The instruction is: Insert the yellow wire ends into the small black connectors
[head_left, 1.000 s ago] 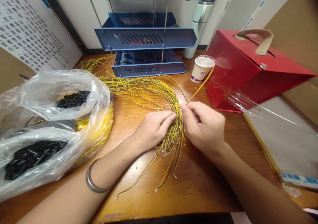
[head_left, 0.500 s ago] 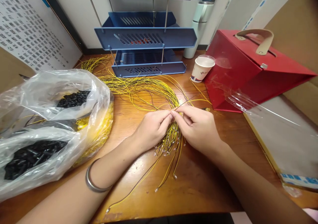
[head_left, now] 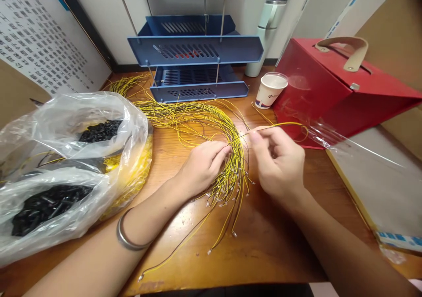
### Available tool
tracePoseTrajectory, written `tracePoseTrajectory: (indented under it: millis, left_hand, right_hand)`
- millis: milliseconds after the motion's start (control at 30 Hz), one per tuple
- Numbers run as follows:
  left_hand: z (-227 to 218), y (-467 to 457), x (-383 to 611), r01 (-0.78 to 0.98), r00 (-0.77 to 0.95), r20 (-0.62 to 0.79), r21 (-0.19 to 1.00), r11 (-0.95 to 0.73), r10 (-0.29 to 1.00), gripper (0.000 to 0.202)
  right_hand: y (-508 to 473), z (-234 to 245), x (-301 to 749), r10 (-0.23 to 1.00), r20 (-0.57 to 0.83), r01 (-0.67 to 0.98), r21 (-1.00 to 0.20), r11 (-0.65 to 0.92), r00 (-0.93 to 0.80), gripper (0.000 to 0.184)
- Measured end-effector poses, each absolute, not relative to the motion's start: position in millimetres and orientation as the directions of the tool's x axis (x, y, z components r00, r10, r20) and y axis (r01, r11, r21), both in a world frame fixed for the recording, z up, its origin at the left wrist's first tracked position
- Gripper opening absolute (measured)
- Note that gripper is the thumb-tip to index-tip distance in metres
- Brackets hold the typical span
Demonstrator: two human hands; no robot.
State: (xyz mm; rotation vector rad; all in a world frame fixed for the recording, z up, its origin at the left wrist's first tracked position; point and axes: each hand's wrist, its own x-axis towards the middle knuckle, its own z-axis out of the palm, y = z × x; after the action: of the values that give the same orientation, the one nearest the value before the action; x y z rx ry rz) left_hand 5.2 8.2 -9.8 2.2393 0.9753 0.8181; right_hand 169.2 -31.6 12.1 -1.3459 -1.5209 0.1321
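Observation:
A thick bundle of thin yellow wires [head_left: 211, 121] with small clear end connectors curves across the wooden desk [head_left: 263, 240]. My left hand [head_left: 201, 167] rests on the bundle with its fingers curled and pinched on the strands near the connector ends. My right hand [head_left: 280, 163] is raised just right of the bundle, fingers pinched on a single yellow wire [head_left: 280, 124] that stretches out to the right toward the red box. A metal bangle [head_left: 127, 240] sits on my left wrist.
Clear plastic bags [head_left: 66, 174] with black small parts and yellow wire lie at the left. A blue stacked letter tray [head_left: 194, 51] stands at the back, a paper cup [head_left: 270, 91] beside it. A red box with a handle [head_left: 336, 90] and a wrapped flat package [head_left: 379, 182] fill the right.
My right hand has moved up and right, away from my left hand, drawing one wire out of the bundle. My left hand stays on the bundle.

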Motion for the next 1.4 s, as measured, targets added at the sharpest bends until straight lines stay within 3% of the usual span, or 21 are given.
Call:
tracePoseTrajectory:
  millis: [133,333,433,633,733,900,1133,1400]
  left_hand:
    - [-11.2,7.9,5.3,0.418,0.547,0.357,0.667,-0.617,0.757,0.028]
    - [-10.1,7.8,4.9,0.415,0.578,0.353,0.65,-0.637,0.736,0.027]
    - [-10.8,9.6,3.4,0.431,0.555,0.338,0.665,-0.61,0.761,0.026]
    - [-16.7,14.3,0.7,0.527,0.475,0.324,0.639,-0.56,0.818,0.028]
    - [-15.7,14.0,1.3,0.541,0.471,0.323,0.629,-0.558,0.821,0.034]
    - [-13.0,12.4,1.9,0.537,0.481,0.349,0.608,-0.585,0.804,0.03]
    - [-12.1,11.9,1.8,0.545,0.544,0.309,0.577,-0.609,0.78,0.031]
    - [-12.0,12.1,1.6,0.551,0.588,0.28,0.549,-0.629,0.759,0.031]
  right_hand:
    - [-29.3,8.3,169.6,0.847,0.531,0.718,-0.583,0.38,-0.017,0.016]
    - [-26.6,3.9,170.3,0.808,0.568,0.677,-0.533,0.508,-0.159,0.014]
    - [-28.4,6.1,169.5,0.773,0.626,0.679,-0.523,0.516,-0.105,0.014]
    - [-32.2,13.8,169.2,0.614,0.73,0.663,-0.622,0.417,0.299,0.014]
    - [-31.7,14.7,170.2,0.7,0.668,0.63,-0.663,0.405,0.252,0.016]
    - [-31.3,10.4,168.4,0.882,0.469,0.697,-0.62,0.361,-0.04,0.027]
    - [-28.2,7.3,167.8,0.89,0.438,0.621,-0.665,0.415,-0.126,0.018]
    - [-29.9,7.7,169.0,0.888,0.432,0.691,-0.593,0.412,-0.159,0.018]
